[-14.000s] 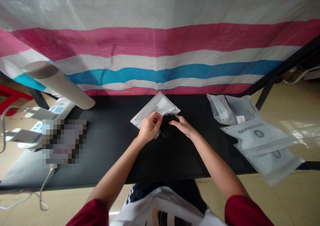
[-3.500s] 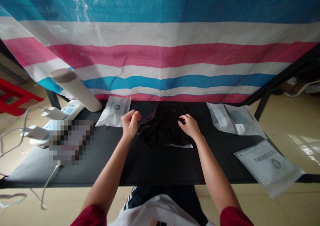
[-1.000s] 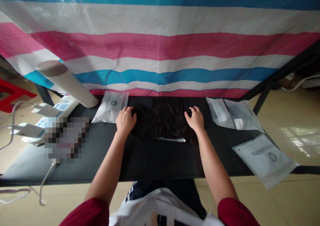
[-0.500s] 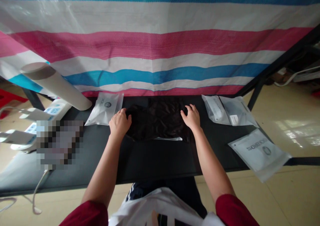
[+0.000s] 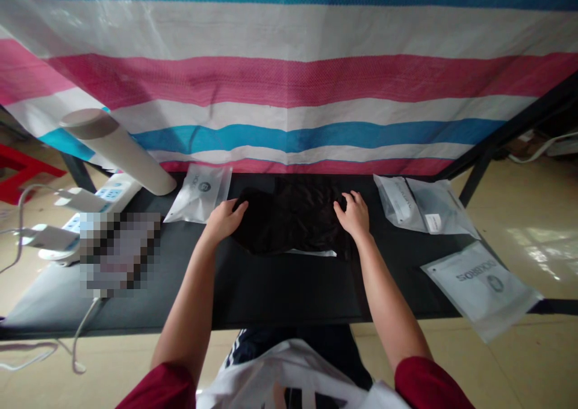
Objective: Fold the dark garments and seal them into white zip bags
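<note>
A piece of dark, silky black cloth lies spread and slightly creased on the black tabletop. At its left end, my left hand is closed on the cloth, the thumb pointing inward over it. My right hand grips the opposite end with bent fingers; part of the fingertips is lost against the dark fabric. From under the cloth's front edge a thin white strip sticks out.
A frosted bag lies left of the cloth. Two more bags sit right, one overhanging the table's edge. Farther left are a white cylinder, a power strip with plugs, and a blurred-out corded object. Striped sheeting hangs behind.
The view has shifted slightly, so most things appear farther right. Both hands keep hold of the cloth's ends, and the left part of the cloth looks a little flatter.
</note>
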The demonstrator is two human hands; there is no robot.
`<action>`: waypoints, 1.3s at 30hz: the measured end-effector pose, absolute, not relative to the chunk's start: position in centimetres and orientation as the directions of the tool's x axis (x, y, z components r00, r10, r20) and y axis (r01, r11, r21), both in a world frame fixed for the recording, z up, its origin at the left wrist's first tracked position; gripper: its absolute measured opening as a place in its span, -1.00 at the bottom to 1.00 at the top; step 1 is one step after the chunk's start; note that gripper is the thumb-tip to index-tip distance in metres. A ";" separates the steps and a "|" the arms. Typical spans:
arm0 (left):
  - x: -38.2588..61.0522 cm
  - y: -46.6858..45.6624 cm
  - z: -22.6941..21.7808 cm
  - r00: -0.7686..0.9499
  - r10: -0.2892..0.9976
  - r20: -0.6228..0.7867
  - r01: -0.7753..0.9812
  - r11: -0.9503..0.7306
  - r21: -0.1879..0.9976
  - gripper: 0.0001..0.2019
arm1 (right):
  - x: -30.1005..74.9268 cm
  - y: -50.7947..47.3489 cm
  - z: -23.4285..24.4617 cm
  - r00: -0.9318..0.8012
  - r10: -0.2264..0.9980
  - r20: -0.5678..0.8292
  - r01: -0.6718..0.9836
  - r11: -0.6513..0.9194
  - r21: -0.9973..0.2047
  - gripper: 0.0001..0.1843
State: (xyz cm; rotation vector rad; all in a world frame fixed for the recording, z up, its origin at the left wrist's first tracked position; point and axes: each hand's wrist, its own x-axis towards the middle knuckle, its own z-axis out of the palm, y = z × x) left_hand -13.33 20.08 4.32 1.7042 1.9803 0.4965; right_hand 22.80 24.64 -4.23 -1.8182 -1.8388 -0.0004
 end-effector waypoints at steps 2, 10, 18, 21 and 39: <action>-12.4 19.7 4.6 0.009 0.997 -0.079 0.614 0.057 0.787 -0.50 | 22.8 24.7 -4.2 0.063 0.928 0.367 0.925 0.084 -0.371 -0.49; -8.8 18.9 4.6 0.280 0.960 -0.022 -0.047 0.037 0.998 -0.51 | 22.9 24.6 -4.4 0.057 0.927 0.371 0.917 0.098 -0.388 -0.50; -8.4 19.2 3.5 0.300 0.951 0.073 0.222 -0.144 0.964 -0.69 | 22.7 24.0 -2.2 0.082 0.916 0.393 0.849 0.143 -0.509 -0.56; -8.2 18.1 2.9 0.426 0.902 0.069 0.382 -0.249 0.890 -0.67 | 22.5 21.9 -0.8 0.045 0.912 0.408 0.755 0.236 -0.612 -0.65; -9.8 14.1 1.4 0.452 0.878 0.155 0.569 -0.418 0.708 -0.64 | 25.6 12.6 -1.2 -0.268 0.904 0.334 0.657 0.425 -0.623 -0.75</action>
